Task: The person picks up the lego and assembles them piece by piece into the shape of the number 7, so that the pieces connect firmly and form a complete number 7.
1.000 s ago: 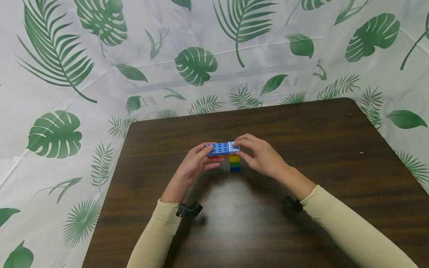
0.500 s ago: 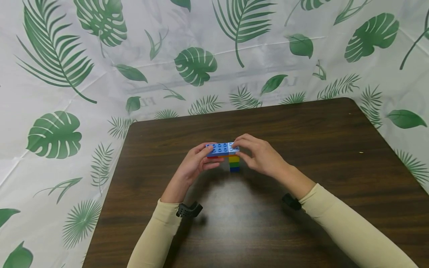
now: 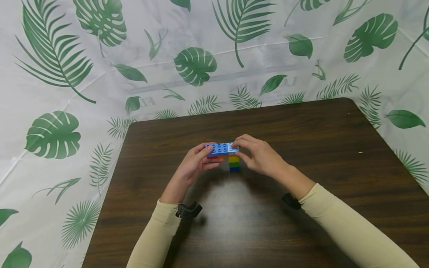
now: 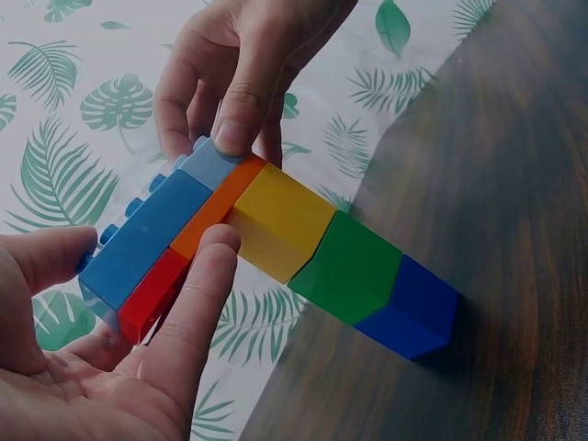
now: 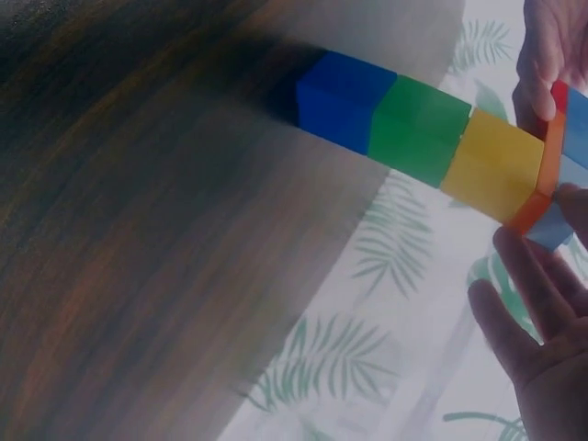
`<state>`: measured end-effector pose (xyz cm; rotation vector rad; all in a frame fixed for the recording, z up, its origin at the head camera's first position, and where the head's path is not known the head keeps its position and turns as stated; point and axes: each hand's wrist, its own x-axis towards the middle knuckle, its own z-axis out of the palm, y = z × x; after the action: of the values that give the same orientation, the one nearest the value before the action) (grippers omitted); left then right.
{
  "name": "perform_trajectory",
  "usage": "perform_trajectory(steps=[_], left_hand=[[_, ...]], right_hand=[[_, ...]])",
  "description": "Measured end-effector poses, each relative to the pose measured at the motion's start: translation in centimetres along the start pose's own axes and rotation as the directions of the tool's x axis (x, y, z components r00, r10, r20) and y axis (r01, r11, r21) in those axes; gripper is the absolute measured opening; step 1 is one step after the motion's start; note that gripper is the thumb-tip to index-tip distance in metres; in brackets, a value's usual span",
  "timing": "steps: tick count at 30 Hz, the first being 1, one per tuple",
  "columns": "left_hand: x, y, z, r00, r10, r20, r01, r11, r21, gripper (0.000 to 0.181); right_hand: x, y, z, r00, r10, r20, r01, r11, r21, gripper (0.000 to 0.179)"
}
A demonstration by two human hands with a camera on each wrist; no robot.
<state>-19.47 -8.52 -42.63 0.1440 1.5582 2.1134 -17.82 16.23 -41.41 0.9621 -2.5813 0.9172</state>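
A tower of toy building blocks stands on the brown table (image 3: 301, 230). From the bottom up come a dark blue block (image 4: 413, 308), a green block (image 4: 344, 266), a yellow block (image 4: 283, 220) and a thin orange block (image 4: 211, 209) jutting left. A long blue block (image 3: 220, 150) and a short light blue block (image 4: 204, 168) lie end to end on top. A thin red block (image 4: 153, 289) sits under the long one's left part. My left hand (image 3: 191, 163) grips that overhanging end, thumb above, fingers beneath. My right hand (image 3: 263, 156) pinches the light blue block.
Behind and beside the table hangs a white sheet (image 3: 151, 74) printed with green leaves. A tiny pale speck (image 3: 360, 152) lies on the table's right side. Each wrist wears a black strap device (image 3: 188, 210).
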Motion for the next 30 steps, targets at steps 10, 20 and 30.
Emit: perform_trajectory(steps=[10,20,30], left_hand=[[-0.3,0.1,-0.2,1.000,-0.003,-0.030,0.004,1.000,0.016,0.041],[-1.3,0.1,-0.9,0.994,0.071,-0.085,-0.065,0.996,0.064,0.042],[-1.4,0.1,-0.7,0.978,0.152,-0.145,-0.129,0.979,0.157,0.038]], right_hand=[[-0.1,0.0,0.2,0.999,0.037,0.005,-0.037,0.999,0.016,0.026],[-0.5,0.3,0.1,0.997,0.078,0.016,-0.079,0.995,0.055,0.029],[-0.6,0.5,-0.2,0.998,0.062,0.025,-0.064,0.994,0.093,0.035]])
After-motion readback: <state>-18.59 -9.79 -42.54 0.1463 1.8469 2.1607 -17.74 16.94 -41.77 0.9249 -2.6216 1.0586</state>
